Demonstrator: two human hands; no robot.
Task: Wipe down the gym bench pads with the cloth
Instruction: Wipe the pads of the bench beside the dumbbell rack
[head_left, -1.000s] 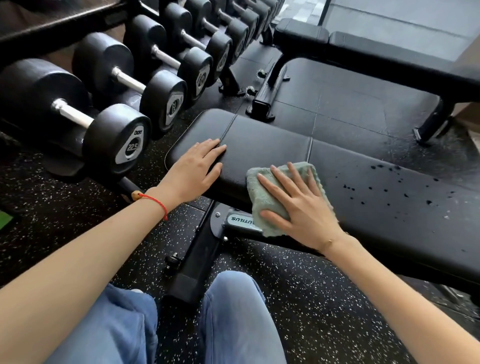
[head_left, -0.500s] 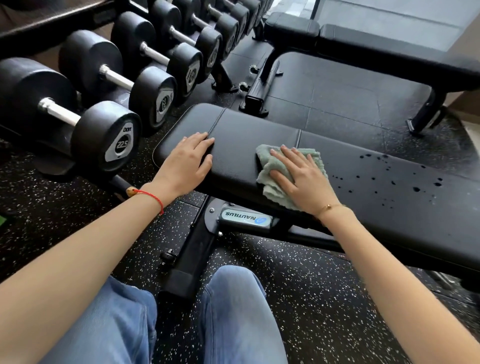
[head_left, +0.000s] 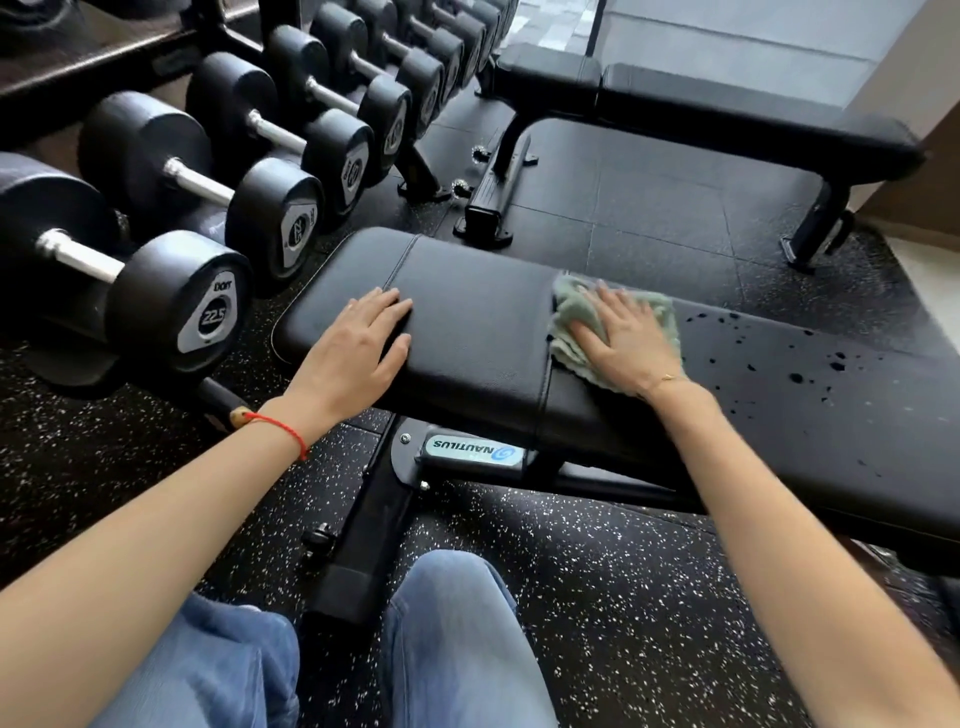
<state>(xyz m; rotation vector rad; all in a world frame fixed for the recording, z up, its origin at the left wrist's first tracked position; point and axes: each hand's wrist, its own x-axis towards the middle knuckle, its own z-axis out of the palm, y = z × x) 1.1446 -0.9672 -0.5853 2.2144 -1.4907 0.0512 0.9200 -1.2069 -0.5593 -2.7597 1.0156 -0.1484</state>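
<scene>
The green cloth (head_left: 613, 325) is pressed flat on the bench pad (head_left: 478, 332) by the spread right hand (head_left: 626, 340), droplets (head_left: 795, 376) at three o'clock; the left hand (head_left: 353, 356) is laid flat at nine o'clock.

speckled rubber floor (head_left: 597, 597) | dumbbell rack (head_left: 218, 176) | second bench (head_left: 701, 104)

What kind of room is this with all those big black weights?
Most likely a gym's weights area: a rack of dumbbells, padded benches and a speckled rubber floor all point to it.
</scene>
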